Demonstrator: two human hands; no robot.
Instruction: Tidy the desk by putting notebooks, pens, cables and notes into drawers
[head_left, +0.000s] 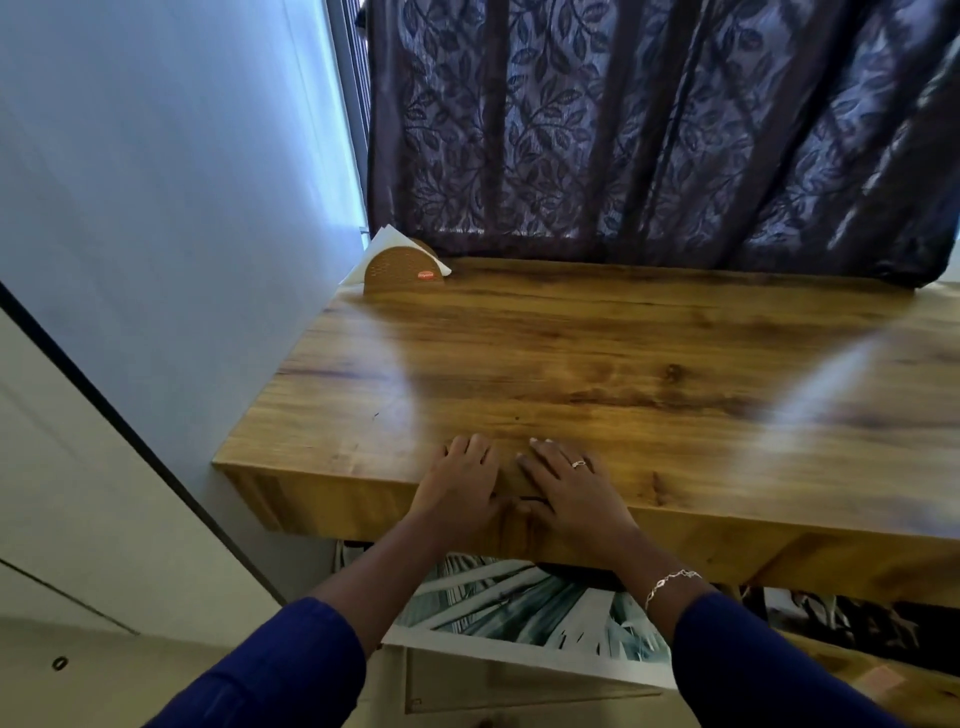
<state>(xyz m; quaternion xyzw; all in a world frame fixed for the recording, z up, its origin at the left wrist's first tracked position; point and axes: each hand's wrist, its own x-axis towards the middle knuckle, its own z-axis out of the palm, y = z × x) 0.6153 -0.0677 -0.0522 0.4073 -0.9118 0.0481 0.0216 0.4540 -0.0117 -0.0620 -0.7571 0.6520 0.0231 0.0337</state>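
Note:
My left hand (460, 480) and my right hand (571, 486) lie flat, palms down, side by side on the near edge of the wooden desk (597, 353). Their fingers are spread on the wood and hold nothing. The right hand wears a ring, and its wrist a thin bracelet. No notebook, pen, cable or loose note shows on the desk top. Below the desk's front edge a cloth with a green leaf print (519, 608) is partly visible between my forearms.
A brown rounded napkin holder (402, 273) with white paper stands at the desk's far left corner. A dark leaf-patterned curtain (649, 130) hangs behind the desk. A pale wall (182, 182) runs along the left side.

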